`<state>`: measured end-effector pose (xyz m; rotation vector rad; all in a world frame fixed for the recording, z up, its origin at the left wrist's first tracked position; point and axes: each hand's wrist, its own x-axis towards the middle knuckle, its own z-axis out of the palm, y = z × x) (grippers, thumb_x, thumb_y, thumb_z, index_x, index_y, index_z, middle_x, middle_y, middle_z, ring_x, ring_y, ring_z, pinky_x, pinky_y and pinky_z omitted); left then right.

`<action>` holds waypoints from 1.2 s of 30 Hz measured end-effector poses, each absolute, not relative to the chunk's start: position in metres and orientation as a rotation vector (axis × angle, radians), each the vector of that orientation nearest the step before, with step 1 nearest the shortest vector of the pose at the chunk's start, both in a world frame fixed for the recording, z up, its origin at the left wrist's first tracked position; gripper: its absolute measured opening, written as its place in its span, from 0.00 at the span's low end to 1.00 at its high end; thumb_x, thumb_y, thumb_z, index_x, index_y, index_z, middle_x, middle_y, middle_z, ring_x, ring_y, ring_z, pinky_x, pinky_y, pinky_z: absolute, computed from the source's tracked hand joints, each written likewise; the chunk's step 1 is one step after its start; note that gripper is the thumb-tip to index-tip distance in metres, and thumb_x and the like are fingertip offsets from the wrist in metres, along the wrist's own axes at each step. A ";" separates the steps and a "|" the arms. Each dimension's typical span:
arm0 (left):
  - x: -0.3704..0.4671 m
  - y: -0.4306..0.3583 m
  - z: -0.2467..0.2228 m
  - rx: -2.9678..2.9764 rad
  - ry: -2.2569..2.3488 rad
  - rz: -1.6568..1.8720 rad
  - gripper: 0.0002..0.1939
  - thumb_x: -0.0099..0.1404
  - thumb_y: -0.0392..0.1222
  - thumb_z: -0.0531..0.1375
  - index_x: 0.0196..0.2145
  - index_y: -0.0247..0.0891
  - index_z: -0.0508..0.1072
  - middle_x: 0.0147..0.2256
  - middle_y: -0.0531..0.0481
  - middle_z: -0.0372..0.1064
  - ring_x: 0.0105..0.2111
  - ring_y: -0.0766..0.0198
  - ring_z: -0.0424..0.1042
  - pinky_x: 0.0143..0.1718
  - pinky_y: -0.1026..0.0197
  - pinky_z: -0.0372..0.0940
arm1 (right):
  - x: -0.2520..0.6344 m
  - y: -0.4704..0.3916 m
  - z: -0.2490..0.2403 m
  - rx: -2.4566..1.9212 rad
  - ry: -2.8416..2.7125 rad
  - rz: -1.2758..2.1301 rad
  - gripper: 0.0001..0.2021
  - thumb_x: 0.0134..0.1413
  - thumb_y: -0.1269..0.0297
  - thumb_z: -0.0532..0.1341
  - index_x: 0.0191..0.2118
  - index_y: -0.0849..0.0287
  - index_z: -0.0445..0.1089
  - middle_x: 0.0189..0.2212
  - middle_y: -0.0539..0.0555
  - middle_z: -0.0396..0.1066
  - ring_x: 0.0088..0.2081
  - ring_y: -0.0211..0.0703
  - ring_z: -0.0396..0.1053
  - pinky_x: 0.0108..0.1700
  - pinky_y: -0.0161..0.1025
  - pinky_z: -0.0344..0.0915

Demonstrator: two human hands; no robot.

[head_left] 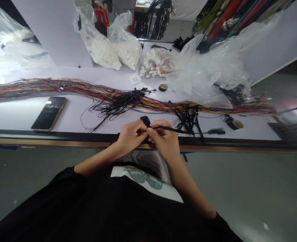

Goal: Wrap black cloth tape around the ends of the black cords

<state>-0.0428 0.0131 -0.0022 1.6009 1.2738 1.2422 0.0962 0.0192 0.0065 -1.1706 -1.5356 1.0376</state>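
Note:
Close together at the table's front edge, both my hands are closed on black wiring work. A roll of black tape (145, 120) stands up from the fingers of my left hand (131, 136), its lower part hidden. Pinched in my right hand (167, 141) is a black-wrapped cable (172, 129), which runs out to the right. Beyond it lies a small black connector (217, 131); whether the two are joined I cannot tell. The fingertips of both hands meet at the cable's left end. Just behind my right hand lies a pile of short black sleeved pieces (188, 119).
A long bundle of coloured wires (85, 86) crosses the table, with black leads (123, 101) heaped on it. A phone (49, 113) lies at left. Tape rolls (163, 87) sit behind and at right. Plastic bags of white parts (129, 50) line the back.

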 end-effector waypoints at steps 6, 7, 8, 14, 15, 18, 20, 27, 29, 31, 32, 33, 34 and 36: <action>-0.042 0.010 -0.005 1.370 1.121 1.385 0.04 0.54 0.39 0.61 0.25 0.37 0.71 0.24 0.53 0.70 0.26 0.68 0.69 0.30 0.65 0.64 | 0.095 0.017 0.001 -1.185 -1.536 0.737 0.06 0.49 0.60 0.62 0.27 0.56 0.67 0.24 0.47 0.69 0.27 0.38 0.69 0.31 0.37 0.66; -0.042 0.010 -0.005 1.311 1.115 1.392 0.05 0.53 0.39 0.62 0.25 0.36 0.70 0.24 0.53 0.70 0.26 0.68 0.69 0.29 0.65 0.64 | 0.095 0.017 0.001 -1.177 -1.552 0.711 0.06 0.50 0.61 0.62 0.27 0.56 0.67 0.24 0.47 0.70 0.27 0.38 0.69 0.31 0.37 0.66; -0.042 0.010 -0.005 1.255 1.111 1.395 0.05 0.52 0.39 0.63 0.24 0.36 0.69 0.23 0.54 0.70 0.25 0.68 0.69 0.29 0.65 0.64 | 0.095 0.016 0.002 -1.167 -1.569 0.687 0.06 0.50 0.61 0.62 0.26 0.55 0.67 0.24 0.47 0.70 0.27 0.38 0.69 0.32 0.37 0.66; -0.042 0.010 -0.004 1.062 1.109 1.360 0.07 0.50 0.38 0.64 0.23 0.35 0.68 0.21 0.55 0.69 0.24 0.68 0.70 0.29 0.63 0.66 | 0.095 0.016 0.001 -1.133 -1.640 0.532 0.07 0.52 0.61 0.61 0.26 0.54 0.67 0.26 0.47 0.72 0.30 0.38 0.70 0.34 0.37 0.66; -0.041 0.010 -0.005 1.034 1.105 1.358 0.07 0.50 0.38 0.64 0.22 0.35 0.68 0.20 0.55 0.69 0.24 0.68 0.70 0.29 0.64 0.66 | 0.095 0.016 -0.001 -1.130 -1.640 0.524 0.07 0.52 0.61 0.61 0.26 0.54 0.67 0.27 0.48 0.73 0.31 0.39 0.71 0.35 0.38 0.66; -0.038 0.011 -0.009 0.914 1.016 1.364 0.10 0.50 0.40 0.64 0.22 0.36 0.66 0.20 0.55 0.70 0.23 0.68 0.70 0.30 0.63 0.67 | 0.093 0.015 -0.005 -1.116 -1.589 0.520 0.07 0.52 0.59 0.61 0.26 0.54 0.68 0.29 0.49 0.73 0.32 0.40 0.71 0.36 0.40 0.67; -0.036 0.011 -0.011 0.839 0.925 1.335 0.11 0.52 0.42 0.64 0.23 0.36 0.65 0.21 0.54 0.70 0.23 0.68 0.70 0.31 0.62 0.68 | 0.091 0.015 -0.004 -1.080 -1.534 0.518 0.08 0.52 0.59 0.61 0.26 0.54 0.67 0.29 0.50 0.73 0.32 0.41 0.72 0.35 0.41 0.68; -0.047 0.021 -0.013 0.874 0.611 1.003 0.16 0.49 0.43 0.66 0.36 0.38 0.71 0.38 0.45 0.73 0.40 0.56 0.73 0.40 0.54 0.68 | 0.093 0.016 0.005 -1.035 -1.610 0.523 0.07 0.51 0.62 0.61 0.25 0.54 0.68 0.29 0.49 0.74 0.32 0.40 0.71 0.35 0.40 0.67; -0.050 0.025 -0.015 0.794 0.558 0.928 0.17 0.50 0.50 0.65 0.34 0.38 0.72 0.37 0.44 0.73 0.40 0.54 0.73 0.40 0.52 0.68 | 0.095 0.016 0.005 -1.047 -1.617 0.582 0.07 0.51 0.61 0.61 0.25 0.54 0.68 0.29 0.49 0.74 0.32 0.40 0.71 0.35 0.40 0.67; -0.051 0.028 -0.018 0.679 0.571 0.912 0.19 0.47 0.55 0.66 0.31 0.37 0.72 0.33 0.46 0.73 0.36 0.56 0.74 0.40 0.53 0.68 | 0.096 0.017 0.005 -1.051 -1.642 0.654 0.08 0.51 0.60 0.61 0.24 0.54 0.67 0.28 0.48 0.74 0.31 0.40 0.70 0.35 0.39 0.66; -0.051 0.030 -0.019 0.641 0.587 0.926 0.20 0.46 0.55 0.66 0.30 0.37 0.72 0.32 0.47 0.73 0.34 0.58 0.73 0.39 0.54 0.68 | 0.097 0.017 0.005 -1.054 -1.660 0.695 0.09 0.51 0.60 0.61 0.23 0.55 0.67 0.27 0.48 0.73 0.31 0.39 0.70 0.35 0.39 0.66; -0.051 0.030 -0.019 0.631 0.607 0.949 0.21 0.44 0.56 0.67 0.30 0.37 0.72 0.31 0.48 0.73 0.32 0.60 0.72 0.38 0.56 0.68 | 0.097 0.018 0.005 -1.060 -1.674 0.739 0.10 0.51 0.59 0.61 0.23 0.55 0.67 0.26 0.48 0.72 0.30 0.39 0.69 0.34 0.38 0.65; -0.050 0.031 -0.019 0.650 0.629 0.974 0.21 0.44 0.56 0.68 0.29 0.37 0.71 0.30 0.49 0.72 0.31 0.62 0.72 0.36 0.59 0.67 | 0.098 0.018 0.004 -1.068 -1.679 0.784 0.11 0.51 0.59 0.61 0.22 0.56 0.66 0.24 0.48 0.71 0.29 0.38 0.69 0.34 0.38 0.65; -0.050 0.032 -0.016 0.747 0.675 1.028 0.22 0.44 0.56 0.67 0.29 0.37 0.70 0.27 0.51 0.69 0.28 0.66 0.69 0.31 0.62 0.65 | 0.098 0.018 0.004 -1.090 -1.658 0.877 0.13 0.52 0.57 0.60 0.21 0.57 0.65 0.21 0.48 0.69 0.27 0.37 0.67 0.31 0.37 0.63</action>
